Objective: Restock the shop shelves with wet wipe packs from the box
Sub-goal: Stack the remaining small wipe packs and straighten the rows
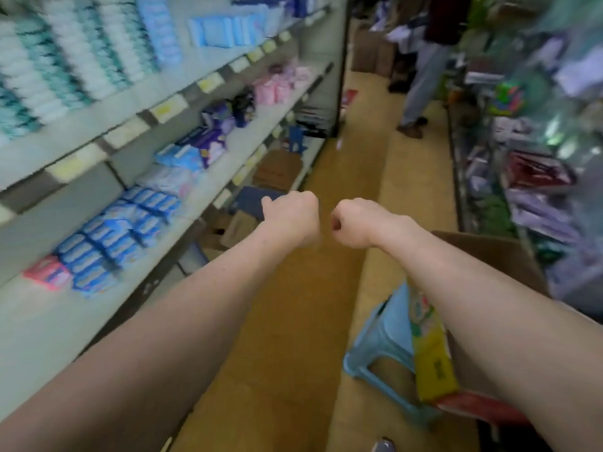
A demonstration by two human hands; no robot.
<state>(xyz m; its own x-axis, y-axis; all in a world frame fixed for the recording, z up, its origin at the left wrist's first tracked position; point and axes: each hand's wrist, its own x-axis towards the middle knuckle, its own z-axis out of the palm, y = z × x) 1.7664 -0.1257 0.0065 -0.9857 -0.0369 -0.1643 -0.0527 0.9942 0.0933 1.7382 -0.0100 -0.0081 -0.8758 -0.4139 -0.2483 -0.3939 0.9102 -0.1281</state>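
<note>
Both my arms stretch out over the aisle floor. My left hand [293,216] and my right hand [354,223] are curled into fists side by side, a small gap between them, and neither holds anything. Blue wet wipe packs [117,233] stand in rows on the lower shelf [42,321] at the left. A brown cardboard box [496,256] stands open at the right, partly hidden behind my right forearm. A yellow and white pack [430,350] leans beside it. The whole picture is blurred by motion.
More packs fill the upper left shelves [81,53], with pink ones [277,86] farther along. A light blue plastic stool [385,340] stands on the floor at the right. Cardboard boxes [277,171] lie low by the left shelving. A person [421,76] stands down the aisle.
</note>
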